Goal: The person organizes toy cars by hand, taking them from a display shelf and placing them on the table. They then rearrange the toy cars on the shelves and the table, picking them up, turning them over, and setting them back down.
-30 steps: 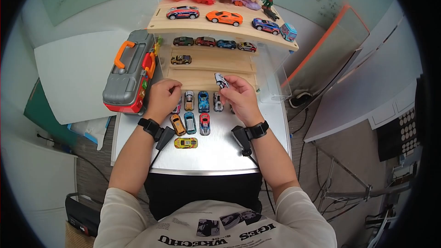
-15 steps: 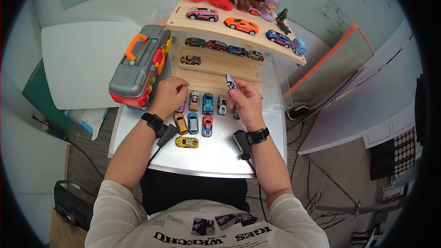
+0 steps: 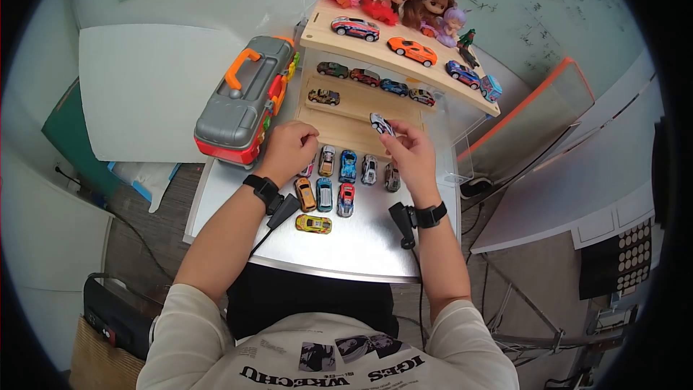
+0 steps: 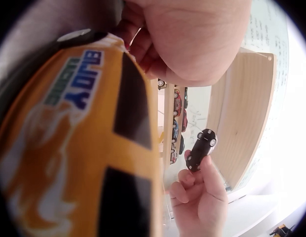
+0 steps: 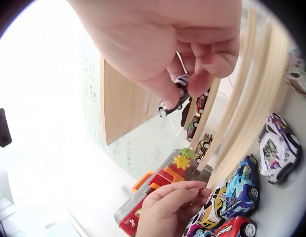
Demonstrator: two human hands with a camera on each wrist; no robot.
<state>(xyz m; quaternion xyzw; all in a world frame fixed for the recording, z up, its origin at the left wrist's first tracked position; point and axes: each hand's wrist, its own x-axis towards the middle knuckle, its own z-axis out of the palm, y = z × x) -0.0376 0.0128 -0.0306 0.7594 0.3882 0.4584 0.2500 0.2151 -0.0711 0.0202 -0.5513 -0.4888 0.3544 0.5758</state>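
My right hand pinches a small white toy car between thumb and fingers, raised in front of the lower shelf step. The left wrist view shows this car's black underside and wheels. Near the pink toy car, my left hand hovers with loosely curled fingers and nothing in them. Below the hands several toy cars stand on the silver table, among them a blue one, a red and blue one and a yellow one. An orange car looms large in the left wrist view.
A stepped wooden shelf stands ahead, with small cars on its upper steps. Its top board overhangs them, carrying larger cars and dolls. A grey and red toolbox is at the left, a clear plastic panel at the right.
The head view has swung, so the scene sits farther right. The white car has turned in my right hand from steep to more slanted. My left hand stays by the pink car.
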